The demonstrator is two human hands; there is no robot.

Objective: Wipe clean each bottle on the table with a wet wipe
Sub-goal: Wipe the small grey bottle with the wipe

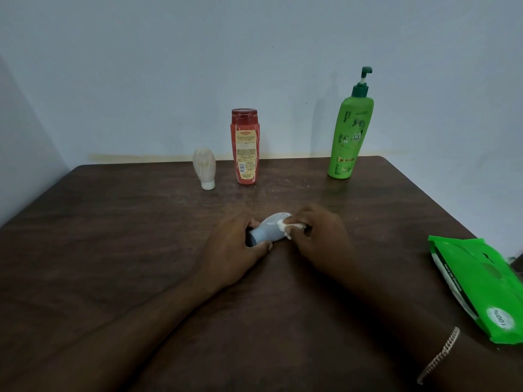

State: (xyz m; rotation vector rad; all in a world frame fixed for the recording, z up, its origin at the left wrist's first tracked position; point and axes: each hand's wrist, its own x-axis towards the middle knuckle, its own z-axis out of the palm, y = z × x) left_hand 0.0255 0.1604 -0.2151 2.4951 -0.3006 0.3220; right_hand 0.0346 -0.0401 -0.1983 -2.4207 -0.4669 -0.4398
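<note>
The person is wiping a small white bottle (268, 229), lying on its side near the middle of the desk (113, 222). The left hand (236, 244) is gripping its dark cap end, fingers clamped around it, while the right hand (317, 236) is pinching a bunched wet wipe (285, 226) against its body. Next, I judge, comes turning the bottle to reach the unwiped side, then moving on to the three at the back (all apparently untouched): a small clear bottle (204, 168) standing on its cap, a red bottle (245, 147) and a green pump bottle (348, 131) reading "Henna". The green wipes pack (481, 287) is showing "100%".
</note>
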